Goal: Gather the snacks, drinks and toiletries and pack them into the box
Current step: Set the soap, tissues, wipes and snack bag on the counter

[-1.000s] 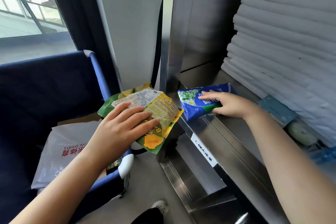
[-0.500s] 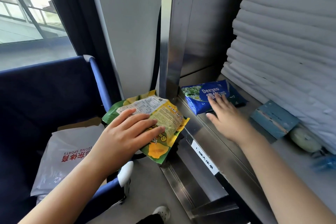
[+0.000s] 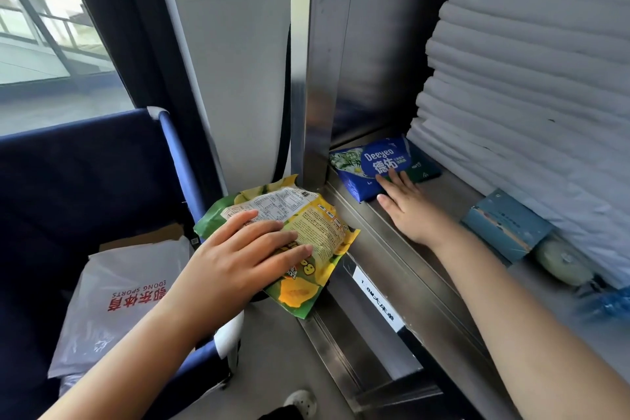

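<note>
Since a second ago, the right hand (image 3: 407, 211) has slid back off the blue wipes pack (image 3: 378, 164). Back then it lay over the top of the pack. Now its fingers are straight and flat, and only the fingertips (image 3: 392, 179) touch the pack's near edge. It grips nothing. The pack lies flat on the steel shelf (image 3: 426, 269), just behind the shiny post (image 3: 317, 95) and right beside the tall pile of folded white cloth (image 3: 528, 95).

The left hand (image 3: 235, 259) has hardly moved. It holds the yellow and green snack bag (image 3: 317, 235) up in the air, between the blue chair (image 3: 68, 181) and the shelf. Its fingers lie across the top of the bag, and the thumb is hidden under it.

I think we are at the gathering step: one snack is in hand and the wipes come next. To take the pack, the right hand needs to curl its fingers over the top, put the thumb on the near side, then lift. The pack looks soft and slippery, so a firm hold would help.

A bit of brown cardboard (image 3: 150, 237) peeks out behind the white plastic bag (image 3: 126, 290) on the chair. It may be the box, but I cannot tell. Farther along the shelf sit a small blue carton (image 3: 504, 232) and a pale green round thing (image 3: 562, 264).
</note>
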Demonstrator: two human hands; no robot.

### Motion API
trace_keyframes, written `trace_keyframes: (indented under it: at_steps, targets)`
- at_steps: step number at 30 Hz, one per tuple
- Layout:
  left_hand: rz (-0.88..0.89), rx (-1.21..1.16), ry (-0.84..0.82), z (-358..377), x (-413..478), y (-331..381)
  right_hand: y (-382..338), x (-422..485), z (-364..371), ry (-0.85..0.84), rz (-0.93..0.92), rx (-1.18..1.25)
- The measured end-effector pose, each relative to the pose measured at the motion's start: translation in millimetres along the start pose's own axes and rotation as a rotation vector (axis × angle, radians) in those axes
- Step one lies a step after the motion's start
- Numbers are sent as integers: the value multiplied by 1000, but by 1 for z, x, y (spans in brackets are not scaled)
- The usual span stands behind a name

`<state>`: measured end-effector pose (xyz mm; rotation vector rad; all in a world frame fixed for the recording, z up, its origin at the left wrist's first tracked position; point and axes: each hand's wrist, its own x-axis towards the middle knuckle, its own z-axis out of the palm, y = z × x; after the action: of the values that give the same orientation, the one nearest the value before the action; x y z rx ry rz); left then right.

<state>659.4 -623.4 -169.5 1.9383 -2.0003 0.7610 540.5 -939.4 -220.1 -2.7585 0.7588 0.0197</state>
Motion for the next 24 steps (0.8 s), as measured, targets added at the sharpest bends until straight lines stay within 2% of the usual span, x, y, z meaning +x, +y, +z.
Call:
trace_keyframes:
  at_steps: [11,16,20,24]
  targets:
    - [12,-16,-16,-4,4,1,3,27,-10,2,-52,126]
    - [16,-43,26,-12,16,0,-13,-35,-14,275,-65,283]
    - [56,-73,102,-13,36,1,-24,-100,-9,260,-119,313]
    - [117,-153,167,-4,59,10,-26,-138,-2,396,-121,315]
